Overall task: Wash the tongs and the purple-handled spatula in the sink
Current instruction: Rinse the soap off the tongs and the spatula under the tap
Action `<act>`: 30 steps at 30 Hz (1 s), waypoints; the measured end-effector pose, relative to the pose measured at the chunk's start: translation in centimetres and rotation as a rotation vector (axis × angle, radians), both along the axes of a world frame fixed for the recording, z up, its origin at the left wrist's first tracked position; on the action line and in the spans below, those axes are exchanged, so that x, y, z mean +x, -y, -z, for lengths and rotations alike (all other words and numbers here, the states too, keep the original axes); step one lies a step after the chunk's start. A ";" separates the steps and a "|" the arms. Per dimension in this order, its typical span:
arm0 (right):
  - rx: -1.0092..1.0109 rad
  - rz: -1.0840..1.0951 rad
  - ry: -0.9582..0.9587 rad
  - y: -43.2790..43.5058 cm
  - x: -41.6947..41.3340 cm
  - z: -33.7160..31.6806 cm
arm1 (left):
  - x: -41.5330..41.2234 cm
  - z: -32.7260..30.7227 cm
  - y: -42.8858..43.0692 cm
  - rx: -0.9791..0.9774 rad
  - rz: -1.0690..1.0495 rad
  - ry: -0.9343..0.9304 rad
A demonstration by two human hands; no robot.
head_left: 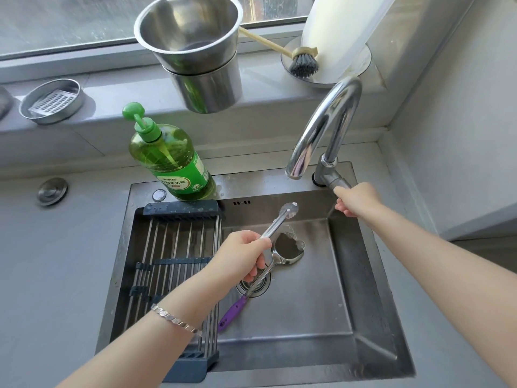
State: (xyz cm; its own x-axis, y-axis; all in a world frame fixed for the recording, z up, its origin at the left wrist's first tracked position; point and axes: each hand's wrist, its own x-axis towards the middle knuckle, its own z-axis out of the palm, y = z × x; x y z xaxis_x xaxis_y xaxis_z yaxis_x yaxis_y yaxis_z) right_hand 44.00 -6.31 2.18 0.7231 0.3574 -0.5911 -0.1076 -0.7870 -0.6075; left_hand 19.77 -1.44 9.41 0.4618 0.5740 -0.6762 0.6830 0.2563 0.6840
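My left hand grips the steel tongs over the middle of the sink, their scalloped tips pointing up toward the faucet spout. Below them the purple-handled spatula lies on the sink floor, its steel blade toward the back and its shaft across the drain. My right hand is curled round the faucet lever at the sink's back right corner. No water runs from the spout.
A roll-up drying rack covers the sink's left part. A green dish soap pump bottle stands on the back rim. On the sill are stacked steel pots, a round steel dish, a dish brush and a paper towel roll.
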 end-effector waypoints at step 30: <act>0.584 0.470 -0.825 -2.7 -17.6 -5.9 | -7.0 -1.0 3.9 -0.127 0.205 0.152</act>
State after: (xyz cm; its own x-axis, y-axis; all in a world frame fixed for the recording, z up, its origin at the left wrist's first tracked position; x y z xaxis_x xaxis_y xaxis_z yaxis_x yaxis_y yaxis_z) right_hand 26.43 -3.64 8.10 0.3229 0.5310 -0.7835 -0.8611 -0.1788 -0.4760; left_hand 12.82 -5.32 10.45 0.6614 0.3732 -0.6506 0.6212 0.2134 0.7540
